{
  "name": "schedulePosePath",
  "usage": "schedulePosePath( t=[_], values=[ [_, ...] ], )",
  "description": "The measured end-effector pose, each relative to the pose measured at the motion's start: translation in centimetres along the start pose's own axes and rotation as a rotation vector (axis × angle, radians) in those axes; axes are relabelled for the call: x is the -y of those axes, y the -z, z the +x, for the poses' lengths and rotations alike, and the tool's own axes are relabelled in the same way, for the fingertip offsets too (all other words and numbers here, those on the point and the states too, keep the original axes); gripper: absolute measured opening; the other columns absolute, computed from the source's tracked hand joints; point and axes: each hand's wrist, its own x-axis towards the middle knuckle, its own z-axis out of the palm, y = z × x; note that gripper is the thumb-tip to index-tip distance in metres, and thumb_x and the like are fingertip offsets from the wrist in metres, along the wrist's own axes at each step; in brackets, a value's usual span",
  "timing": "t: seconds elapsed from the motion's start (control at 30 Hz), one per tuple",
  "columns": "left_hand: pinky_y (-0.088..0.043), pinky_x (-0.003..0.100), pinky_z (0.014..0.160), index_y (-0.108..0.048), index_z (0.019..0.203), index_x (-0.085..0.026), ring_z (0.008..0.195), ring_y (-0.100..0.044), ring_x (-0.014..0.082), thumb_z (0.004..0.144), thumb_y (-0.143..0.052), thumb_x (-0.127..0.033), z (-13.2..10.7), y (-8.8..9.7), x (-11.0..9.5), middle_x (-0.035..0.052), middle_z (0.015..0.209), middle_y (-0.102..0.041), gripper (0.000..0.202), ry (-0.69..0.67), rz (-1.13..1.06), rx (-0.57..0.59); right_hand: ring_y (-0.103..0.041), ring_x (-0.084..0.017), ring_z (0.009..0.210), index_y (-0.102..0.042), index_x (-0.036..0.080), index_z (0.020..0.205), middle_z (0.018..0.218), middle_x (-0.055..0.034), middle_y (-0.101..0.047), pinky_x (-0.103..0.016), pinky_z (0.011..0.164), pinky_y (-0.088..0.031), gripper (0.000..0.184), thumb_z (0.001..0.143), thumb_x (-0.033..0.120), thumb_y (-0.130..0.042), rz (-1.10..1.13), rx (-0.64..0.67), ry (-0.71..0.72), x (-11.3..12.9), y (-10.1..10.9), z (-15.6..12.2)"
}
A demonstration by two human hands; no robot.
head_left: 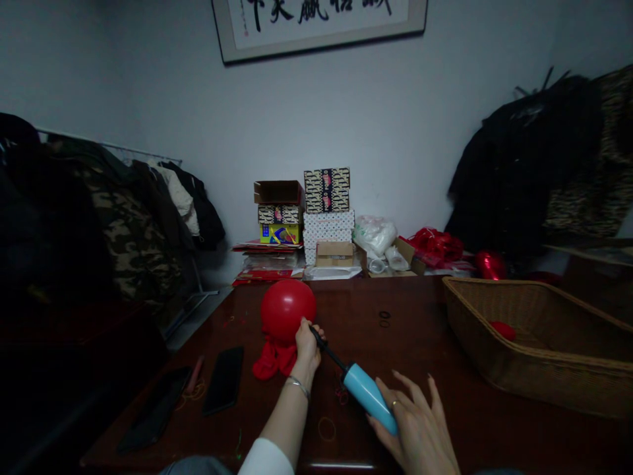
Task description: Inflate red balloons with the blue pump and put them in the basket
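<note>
Dark table (395,343): your left hand (307,346) pinches the red balloon (287,309) onto the nozzle, likely for a seal. Your right hand (420,429), fingers splayed, palms the blue pump (368,394).

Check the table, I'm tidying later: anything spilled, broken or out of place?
Nothing broken or spilled. Loose rubber bands lie scattered on the table, and limp red balloons sit heaped under the inflated balloon.
</note>
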Motion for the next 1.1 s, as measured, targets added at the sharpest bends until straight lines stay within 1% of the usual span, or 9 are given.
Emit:
schedulePosePath(
  t=[0.13,0.3,0.4,0.53,0.63,0.77,0.83,0.97,1.1],
  values=[
    [-0.030,0.019,0.039,-0.039,0.071,-0.020,0.038,-0.040,0.0077,0.079,-0.057,-0.047,-0.8,-0.2,0.6,-0.0070,0.048,-0.039,0.033,0.017,0.002,0.035,-0.051,-0.030,0.114,-0.058,0.021,0.118,0.098,-0.0035,-0.070,-0.059,0.108,-0.002,0.044,0.077,0.038,-0.061,0.035,0.029,-0.053,1.3,0.0,1.4],
    [-0.031,0.019,0.039,-0.040,0.071,-0.020,0.038,-0.040,0.0077,0.081,-0.055,-0.045,-1.9,-1.1,0.8,-0.0066,0.048,-0.040,0.031,0.052,0.014,0.012,-0.051,-0.029,0.113,-0.061,0.021,0.113,0.092,-0.0041,-0.071,-0.057,0.109,-0.005,0.041,0.074,0.034,-0.064,0.078,0.037,-0.151,3.0,0.1,3.6],
    [-0.032,0.019,0.038,-0.040,0.071,-0.020,0.038,-0.040,0.0082,0.081,-0.054,-0.046,-2.1,-1.3,0.6,-0.0068,0.047,-0.039,0.031,0.071,0.011,0.002,-0.051,-0.029,0.113,-0.061,0.021,0.114,0.093,-0.0048,-0.071,-0.057,0.108,-0.006,0.041,0.074,0.034,-0.064,0.087,0.036,-0.164,3.4,-0.3,4.3],
    [-0.032,0.019,0.038,-0.041,0.070,-0.020,0.037,-0.041,0.0081,0.076,-0.059,-0.050,-1.8,-1.0,0.5,-0.0071,0.047,-0.039,0.036,0.055,0.007,-0.001,-0.051,-0.030,0.112,-0.060,0.022,0.116,0.091,-0.0046,-0.071,-0.057,0.108,-0.005,0.043,0.075,0.035,-0.064,0.083,0.034,-0.161,3.6,-0.7,4.5],
    [-0.031,0.019,0.038,-0.040,0.070,-0.020,0.037,-0.041,0.0076,0.075,-0.061,-0.050,-1.2,-0.6,0.6,-0.0073,0.048,-0.039,0.037,0.022,0.004,-0.002,-0.051,-0.030,0.112,-0.060,0.022,0.115,0.092,-0.0048,-0.071,-0.056,0.108,-0.005,0.042,0.076,0.036,-0.063,0.087,0.027,-0.136,3.7,-0.5,4.4],
    [-0.029,0.019,0.038,-0.040,0.070,-0.020,0.037,-0.039,0.0072,0.078,-0.058,-0.048,-0.5,-0.4,0.3,-0.0074,0.047,-0.039,0.034,0.006,0.007,0.006,-0.051,-0.030,0.113,-0.059,0.022,0.117,0.094,-0.0047,-0.071,-0.057,0.108,-0.005,0.045,0.076,0.038,-0.063,0.082,0.038,-0.125,3.3,-0.1,3.9],
    [-0.029,0.019,0.038,-0.040,0.070,-0.020,0.037,-0.039,0.0072,0.079,-0.056,-0.047,-0.1,-0.5,-0.2,-0.0074,0.047,-0.039,0.033,-0.003,0.012,0.008,-0.050,-0.029,0.114,-0.057,0.021,0.119,0.096,-0.0043,-0.070,-0.057,0.108,-0.004,0.046,0.077,0.039,-0.062,0.069,0.038,-0.103,2.7,0.0,3.2],
    [-0.028,0.018,0.038,-0.040,0.070,-0.019,0.036,-0.039,0.0072,0.081,-0.054,-0.045,0.8,-0.4,-1.3,-0.0076,0.046,-0.039,0.031,-0.024,0.018,-0.017,-0.051,-0.029,0.114,-0.054,0.023,0.123,0.102,-0.0038,-0.069,-0.059,0.108,-0.004,0.048,0.080,0.042,-0.059,0.033,0.020,-0.012,0.9,-0.1,1.1],
    [-0.028,0.018,0.038,-0.040,0.071,-0.020,0.037,-0.041,0.0074,0.078,-0.058,-0.047,1.4,-0.2,-1.7,-0.0077,0.047,-0.040,0.033,-0.028,0.001,-0.026,-0.052,-0.028,0.113,-0.051,0.026,0.126,0.105,-0.0029,-0.069,-0.059,0.107,-0.008,0.051,0.080,0.046,-0.058,0.006,-0.008,0.019,-0.5,-0.2,-0.5]
  ],
)
